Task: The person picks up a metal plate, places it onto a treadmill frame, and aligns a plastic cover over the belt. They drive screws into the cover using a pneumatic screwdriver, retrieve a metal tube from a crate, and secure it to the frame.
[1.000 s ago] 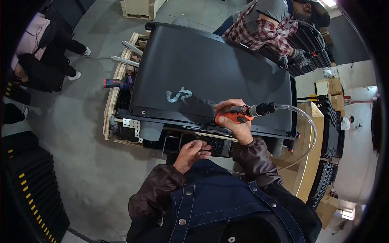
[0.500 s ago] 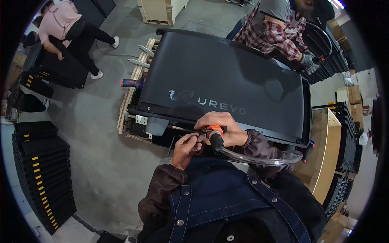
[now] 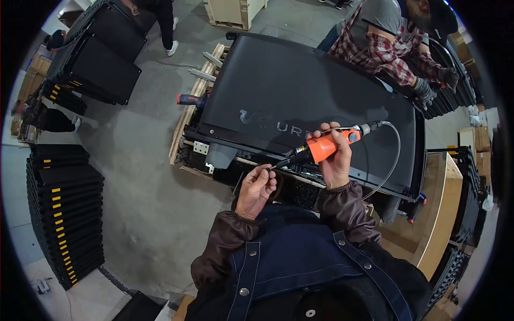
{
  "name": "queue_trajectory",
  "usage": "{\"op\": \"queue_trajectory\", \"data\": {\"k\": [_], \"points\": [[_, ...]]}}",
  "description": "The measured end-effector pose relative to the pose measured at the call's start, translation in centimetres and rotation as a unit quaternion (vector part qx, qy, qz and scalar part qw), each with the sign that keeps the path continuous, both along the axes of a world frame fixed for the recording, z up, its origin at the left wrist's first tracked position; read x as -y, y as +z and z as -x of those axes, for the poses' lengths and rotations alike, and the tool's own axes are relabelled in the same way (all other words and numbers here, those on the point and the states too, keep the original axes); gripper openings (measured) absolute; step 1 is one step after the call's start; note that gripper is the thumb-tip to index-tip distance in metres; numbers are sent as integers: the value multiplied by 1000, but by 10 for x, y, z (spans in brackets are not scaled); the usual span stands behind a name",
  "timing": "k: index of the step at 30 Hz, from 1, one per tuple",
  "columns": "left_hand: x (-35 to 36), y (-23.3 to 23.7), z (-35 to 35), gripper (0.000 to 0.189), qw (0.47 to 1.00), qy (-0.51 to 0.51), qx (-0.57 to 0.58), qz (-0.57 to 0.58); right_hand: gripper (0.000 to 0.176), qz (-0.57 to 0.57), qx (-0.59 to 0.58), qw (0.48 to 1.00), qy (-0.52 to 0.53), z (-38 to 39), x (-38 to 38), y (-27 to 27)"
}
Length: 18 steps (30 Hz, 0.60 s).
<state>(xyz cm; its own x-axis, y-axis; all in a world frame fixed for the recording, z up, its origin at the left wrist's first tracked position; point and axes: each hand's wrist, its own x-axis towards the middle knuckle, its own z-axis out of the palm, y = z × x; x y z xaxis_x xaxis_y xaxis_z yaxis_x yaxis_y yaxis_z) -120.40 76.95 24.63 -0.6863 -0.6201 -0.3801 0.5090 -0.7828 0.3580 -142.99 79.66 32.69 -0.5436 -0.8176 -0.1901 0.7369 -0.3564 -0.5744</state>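
My right hand [image 3: 338, 167] is wrapped round an orange air screwdriver [image 3: 323, 147], which lies tilted with its bit pointing down to the left. From its back end a clear air hose [image 3: 398, 152] curves down past my right sleeve. My left hand [image 3: 254, 193] is closed in a pinch at the bit's tip; whatever small piece is between the fingertips is too small to name. Both hands are over the near edge of a large black treadmill [image 3: 278, 80] with white UREVO lettering, partly covered by the screwdriver and right hand. Parts show along its open near side.
A red-and-black power tool [image 3: 191, 100] lies by the treadmill's left end, on a wooden pallet [image 3: 179, 140]. Black panels are stacked at left [image 3: 67, 214]. A wooden crate [image 3: 439, 198] stands at right. Across the treadmill, a co-worker in a checked shirt [image 3: 383, 51] handles black parts.
My right hand has turned over and swung the screwdriver from upright to lying tilted, bit toward my left fingers. The view has shifted left, and the co-worker at upper left has moved.
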Motion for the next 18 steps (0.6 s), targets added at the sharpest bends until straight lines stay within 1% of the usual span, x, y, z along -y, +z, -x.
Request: {"op": "queue_trajectory", "data": {"k": [5, 7, 8, 9, 10, 11, 12, 13, 14, 15, 17, 18], "points": [[11, 3, -1, 28, 1000, -11, 0, 7, 20, -26, 22, 999, -17, -9, 4, -8], [19, 4, -6, 24, 999, -5, 32, 28, 19, -47, 27, 998, -34, -17, 9, -11], [24, 6, -9, 24, 999, -8, 30, 27, 19, -47, 25, 998, -37, -22, 12, -14], [28, 9, -12, 22, 982, 8, 110, 155, 20, -58, 48, 996, -45, -26, 16, -18], [34, 12, -16, 19, 941, 27, 188, 279, 20, -69, 69, 994, -51, -30, 21, -22], [39, 17, -20, 19, 942, 30, 186, 277, 19, -95, 75, 991, -59, -35, 26, -27], [43, 23, -23, 17, 887, 55, 263, 375, 19, -112, 80, 989, -57, -41, 31, -31], [47, 25, -27, 15, 814, 80, 338, 465, 18, -130, 85, 986, -54, -47, 36, -34], [55, 21, -28, 14, 767, 126, 359, 517, 18, -137, 92, 985, -52, -54, 42, -35], [64, 16, -34, 14, 768, 132, 361, 513, 18, -139, 90, 985, -46, -62, 49, -36], [82, 8, -44, 13, 801, 105, 344, 479, 17, -158, 54, 983, -80, -77, 63, -34], [92, 2, -51, 13, 803, 108, 343, 475, 19, -141, 21, 986, -81, -84, 71, -31]]}}
